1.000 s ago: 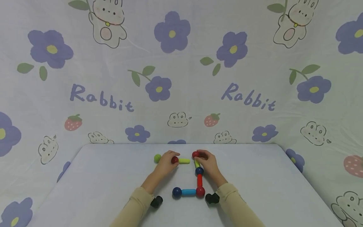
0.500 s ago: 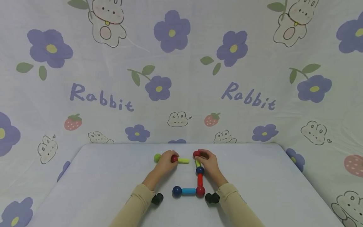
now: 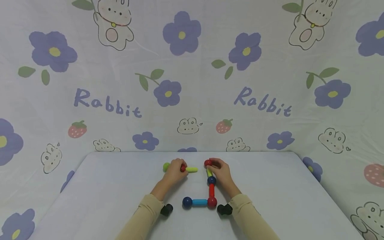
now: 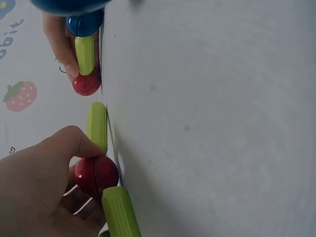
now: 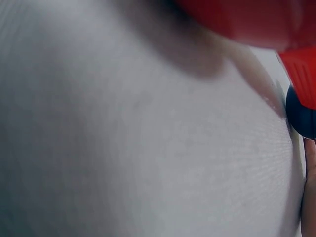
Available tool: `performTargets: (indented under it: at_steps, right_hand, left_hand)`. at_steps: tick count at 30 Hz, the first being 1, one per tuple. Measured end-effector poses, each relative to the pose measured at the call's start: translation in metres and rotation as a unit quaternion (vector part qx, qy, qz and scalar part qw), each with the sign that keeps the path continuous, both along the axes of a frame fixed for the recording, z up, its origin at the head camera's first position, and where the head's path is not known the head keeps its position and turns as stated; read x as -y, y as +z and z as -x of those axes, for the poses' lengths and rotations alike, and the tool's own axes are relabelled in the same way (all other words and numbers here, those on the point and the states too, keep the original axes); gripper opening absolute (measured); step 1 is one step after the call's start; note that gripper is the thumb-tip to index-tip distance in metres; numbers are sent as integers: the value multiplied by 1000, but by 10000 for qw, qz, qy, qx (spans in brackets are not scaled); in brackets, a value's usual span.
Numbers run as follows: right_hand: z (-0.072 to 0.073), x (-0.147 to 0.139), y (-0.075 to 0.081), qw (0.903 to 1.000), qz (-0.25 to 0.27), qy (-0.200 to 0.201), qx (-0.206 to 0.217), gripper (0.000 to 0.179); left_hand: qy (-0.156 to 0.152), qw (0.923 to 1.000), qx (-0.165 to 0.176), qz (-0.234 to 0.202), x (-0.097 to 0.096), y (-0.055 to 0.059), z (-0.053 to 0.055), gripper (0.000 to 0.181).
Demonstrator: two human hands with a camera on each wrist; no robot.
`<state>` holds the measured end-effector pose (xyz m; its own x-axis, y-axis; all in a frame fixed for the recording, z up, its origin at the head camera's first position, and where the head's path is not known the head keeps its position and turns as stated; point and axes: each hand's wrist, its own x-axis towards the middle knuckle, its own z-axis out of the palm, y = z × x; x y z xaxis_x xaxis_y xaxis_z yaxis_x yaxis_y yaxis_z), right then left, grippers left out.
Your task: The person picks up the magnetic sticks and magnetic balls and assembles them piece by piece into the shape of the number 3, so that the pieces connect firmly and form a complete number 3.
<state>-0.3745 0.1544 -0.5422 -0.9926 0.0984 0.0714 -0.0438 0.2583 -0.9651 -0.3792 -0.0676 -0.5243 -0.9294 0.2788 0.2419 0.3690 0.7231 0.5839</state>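
My left hand (image 3: 174, 174) pinches a glossy red ball (image 4: 96, 176) between thumb and fingers. A yellow-green rod (image 3: 192, 169) points right from that ball, and another yellow-green rod (image 4: 120, 213) joins its other side, partly hidden by the hand in the head view. A green ball (image 3: 166, 167) lies at the left end. With curled fingers, my right hand (image 3: 223, 174) holds a second red ball (image 3: 207, 163) and its yellow-green rod (image 4: 85, 55). This rod meets a dark blue ball (image 3: 211, 180). A gap separates the left rod's free tip from the right-hand red ball.
Nearer me, a red rod (image 3: 211, 190) runs from the blue ball to a red corner ball (image 3: 212, 202). From there a light blue rod (image 3: 199, 202) leads left to another dark blue ball (image 3: 187, 202). A patterned cloth (image 3: 204, 110) hangs behind the white table (image 3: 120, 186).
My left hand's fingers have closed further over the red ball, and the ball with its yellow-green rod has shifted slightly left, widening the gap. My right hand stays nearly still.
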Motion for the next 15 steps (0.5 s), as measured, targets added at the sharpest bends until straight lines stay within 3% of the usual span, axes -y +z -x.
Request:
performTargets:
  at_steps: [10,15]
  right_hand:
    - [-1,0,1,10000,5,46,47,42]
    - [-1,-1,0,10000,47,67,15,41]
  left_hand:
    - [131,9999,-86,32,1,3,-6,14]
    - [255,9992,-130,-292,1,1,-5,16]
